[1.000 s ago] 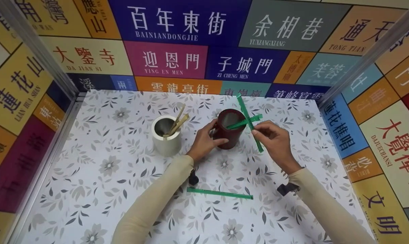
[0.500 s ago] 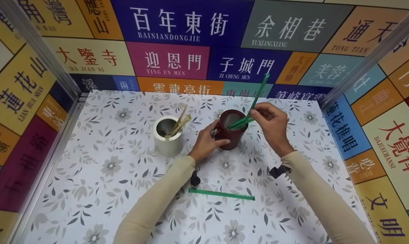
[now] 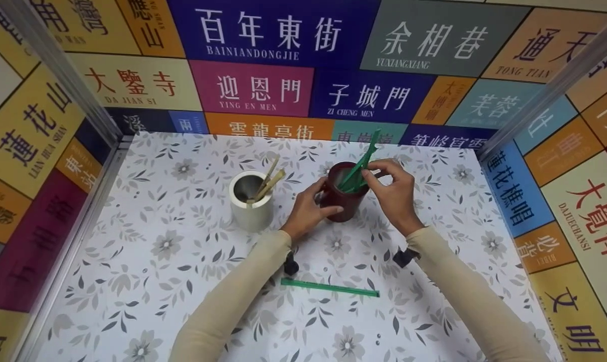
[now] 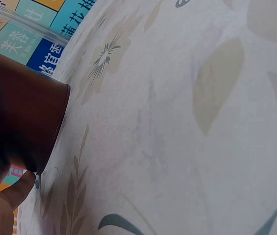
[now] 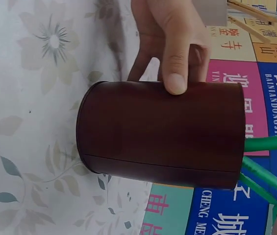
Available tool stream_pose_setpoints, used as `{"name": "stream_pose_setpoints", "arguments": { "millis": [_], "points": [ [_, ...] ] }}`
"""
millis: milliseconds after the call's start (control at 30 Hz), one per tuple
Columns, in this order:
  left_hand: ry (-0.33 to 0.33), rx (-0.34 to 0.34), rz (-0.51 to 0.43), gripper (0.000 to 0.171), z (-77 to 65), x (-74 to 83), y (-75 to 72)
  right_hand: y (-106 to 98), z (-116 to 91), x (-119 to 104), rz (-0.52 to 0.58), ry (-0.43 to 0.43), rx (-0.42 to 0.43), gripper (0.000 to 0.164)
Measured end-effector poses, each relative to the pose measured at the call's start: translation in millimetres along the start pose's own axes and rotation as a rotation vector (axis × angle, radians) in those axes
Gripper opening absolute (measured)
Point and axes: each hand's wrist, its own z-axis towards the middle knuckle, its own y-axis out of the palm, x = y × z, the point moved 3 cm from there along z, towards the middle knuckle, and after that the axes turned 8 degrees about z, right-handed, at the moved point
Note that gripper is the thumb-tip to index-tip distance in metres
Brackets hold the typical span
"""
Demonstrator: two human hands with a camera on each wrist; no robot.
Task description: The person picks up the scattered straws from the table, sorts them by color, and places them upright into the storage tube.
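My left hand [image 3: 306,208] grips the side of an upright dark red cylindrical cup [image 3: 339,207], thumb in front. In the left wrist view the lower part of the cup [image 4: 20,107] shows, with fingertips around it. At the cup's right rim, my right hand [image 3: 396,188] pinches a slim green wrapped straw [image 3: 372,150]. Its lower end is inside the cup, beside other green straws that lean there. The right wrist view shows printed letters on one green straw [image 5: 265,143] sticking out of the cup's mouth. How deep the straws reach is hidden.
A white cylindrical cup [image 3: 251,215] with thin tan sticks [image 3: 269,185] stands left of the red cup. Another green straw [image 3: 330,287] lies flat on the flower-patterned tabletop [image 3: 223,311] nearer the front. Printed wall panels [image 3: 263,85] enclose the back and sides.
My right hand has moved left to the red cup. The straw it holds, earlier outside the cup and across its mouth, now has its lower end inside. My left hand keeps its grip.
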Motion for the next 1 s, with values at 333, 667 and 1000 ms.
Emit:
{"name": "stream_pose_setpoints", "arguments": {
  "millis": [333,667,1000],
  "points": [
    [-0.017,0.002,-0.007,0.095,0.6,1.5,1.7,-5.2,-9.4,-10.1,-0.034,-0.053,0.000,0.017],
    [0.007,0.004,-0.015,0.094,0.6,2.0,1.3,-7.9,-36.3,-21.9,-0.025,-0.079,-0.125,0.022],
    [0.005,-0.017,-0.041,0.097,-1.1,-0.1,0.5,1.4,-90.6,20.6,-0.019,-0.015,-0.289,0.029]
  ]
}}
